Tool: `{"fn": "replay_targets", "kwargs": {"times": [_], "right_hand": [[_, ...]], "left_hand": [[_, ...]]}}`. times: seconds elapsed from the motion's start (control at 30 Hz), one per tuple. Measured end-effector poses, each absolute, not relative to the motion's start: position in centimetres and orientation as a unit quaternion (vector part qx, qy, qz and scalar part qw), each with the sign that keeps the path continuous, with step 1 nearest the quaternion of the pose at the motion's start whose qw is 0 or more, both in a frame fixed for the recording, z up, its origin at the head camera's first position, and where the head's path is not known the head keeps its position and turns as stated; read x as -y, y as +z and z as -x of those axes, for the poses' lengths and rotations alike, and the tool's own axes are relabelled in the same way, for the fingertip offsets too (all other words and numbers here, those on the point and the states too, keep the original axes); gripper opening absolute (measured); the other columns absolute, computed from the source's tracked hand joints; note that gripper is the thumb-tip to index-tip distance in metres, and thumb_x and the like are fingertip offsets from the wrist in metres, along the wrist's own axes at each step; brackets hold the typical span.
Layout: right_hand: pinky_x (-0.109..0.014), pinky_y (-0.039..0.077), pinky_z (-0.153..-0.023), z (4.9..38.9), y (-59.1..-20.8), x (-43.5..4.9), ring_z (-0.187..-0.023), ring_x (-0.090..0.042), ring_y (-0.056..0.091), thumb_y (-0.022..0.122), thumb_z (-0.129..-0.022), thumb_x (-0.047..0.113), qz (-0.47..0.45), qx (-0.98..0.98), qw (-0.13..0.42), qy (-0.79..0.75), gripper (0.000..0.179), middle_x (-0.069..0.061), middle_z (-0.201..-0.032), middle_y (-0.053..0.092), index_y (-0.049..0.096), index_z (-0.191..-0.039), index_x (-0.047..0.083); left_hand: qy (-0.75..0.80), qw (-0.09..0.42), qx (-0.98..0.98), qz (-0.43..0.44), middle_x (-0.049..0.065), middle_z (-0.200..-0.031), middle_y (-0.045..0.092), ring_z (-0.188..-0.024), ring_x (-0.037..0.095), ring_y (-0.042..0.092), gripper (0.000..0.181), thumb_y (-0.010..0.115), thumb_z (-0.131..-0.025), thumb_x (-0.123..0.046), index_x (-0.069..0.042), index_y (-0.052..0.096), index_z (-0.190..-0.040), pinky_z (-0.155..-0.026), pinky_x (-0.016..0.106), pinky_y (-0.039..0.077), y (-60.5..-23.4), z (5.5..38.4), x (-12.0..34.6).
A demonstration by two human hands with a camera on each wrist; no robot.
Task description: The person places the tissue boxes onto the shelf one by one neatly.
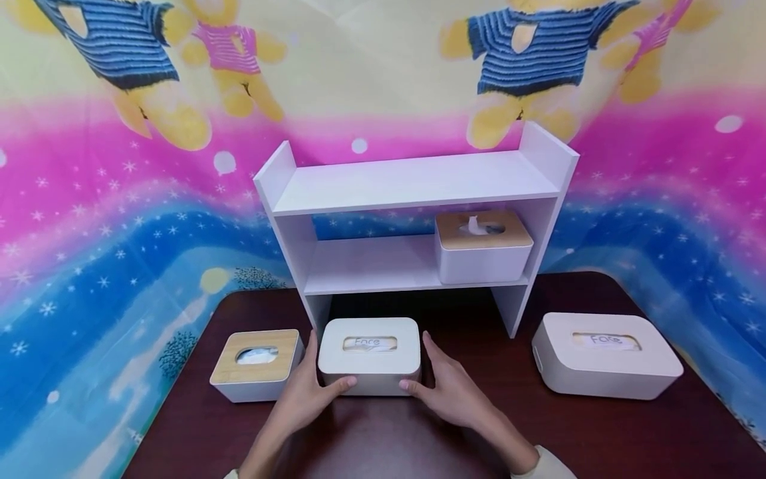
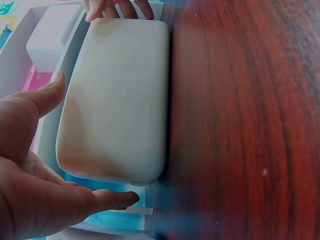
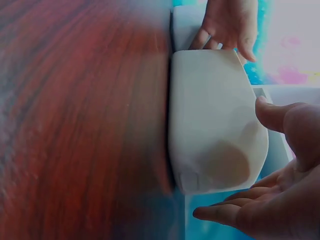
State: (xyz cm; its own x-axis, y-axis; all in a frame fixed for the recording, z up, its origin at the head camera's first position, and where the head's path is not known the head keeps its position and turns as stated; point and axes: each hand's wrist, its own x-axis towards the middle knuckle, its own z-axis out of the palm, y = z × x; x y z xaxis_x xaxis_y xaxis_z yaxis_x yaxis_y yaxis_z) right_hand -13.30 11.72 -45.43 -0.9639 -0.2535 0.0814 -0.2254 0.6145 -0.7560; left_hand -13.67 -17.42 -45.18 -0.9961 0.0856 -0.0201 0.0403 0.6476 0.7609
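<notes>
A white tissue box [image 1: 370,364] with an oval slot in its lid sits on the dark wooden table, in front of the shelf. My left hand [image 1: 304,386] stands at its left end, fingers extended along the side and thumb before the front face. At the right end, my right hand [image 1: 453,389] mirrors this pose. In the left wrist view, a gap shows between the left fingers and the box [image 2: 115,100]. The right wrist view shows the right fingers straight, slightly apart from the box's end [image 3: 215,120].
Behind stands a white two-tier shelf [image 1: 413,183], with a wood-lidded tissue box [image 1: 483,265] on its lower board. Another wood-lidded tissue box [image 1: 254,380] sits close to the left hand. Farther right on the table [image 1: 383,442] lies a second white-lidded tissue box [image 1: 598,372].
</notes>
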Motion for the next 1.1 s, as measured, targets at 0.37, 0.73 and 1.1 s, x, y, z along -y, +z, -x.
{"fn": "replay_targets", "kwargs": {"times": [0.37,0.73,1.1], "right_hand": [[-0.06,0.038,-0.125,13.16,-46.11,-11.51,-0.155,-0.045,0.042,0.076,-0.102,0.034,0.157,-0.898,0.003,-0.411,0.092,-0.032,-0.169,0.034,0.025,-0.165,-0.01],[-0.057,0.042,-0.123,13.29,-46.28,-11.26,-0.152,-0.042,0.047,0.071,-0.105,0.028,0.156,-0.9,-0.008,-0.406,0.083,-0.031,-0.167,0.039,0.028,-0.164,-0.011],[-0.057,0.044,-0.121,13.13,-46.04,-11.14,-0.15,-0.041,0.05,0.072,-0.105,0.026,0.147,-0.901,-0.006,-0.407,0.082,-0.03,-0.165,0.042,0.029,-0.164,-0.011]], "left_hand": [[0.413,0.068,-0.908,-0.016,0.033,-0.173,0.023,-0.156,0.05,0.036,0.126,0.086,-0.091,-0.048,0.007,0.004,-0.169,-0.123,0.068,0.037,-45.32,13.81,17.38],[0.421,0.047,-0.904,-0.056,0.027,-0.168,0.042,-0.151,0.045,0.047,0.097,0.079,-0.1,-0.027,-0.003,0.018,-0.171,-0.121,0.066,0.04,-45.41,13.75,17.58],[0.426,0.032,-0.902,-0.064,0.023,-0.165,0.048,-0.151,0.042,0.048,0.088,0.079,-0.099,-0.023,-0.006,0.029,-0.17,-0.121,0.065,0.041,-45.3,13.72,17.43]]}}
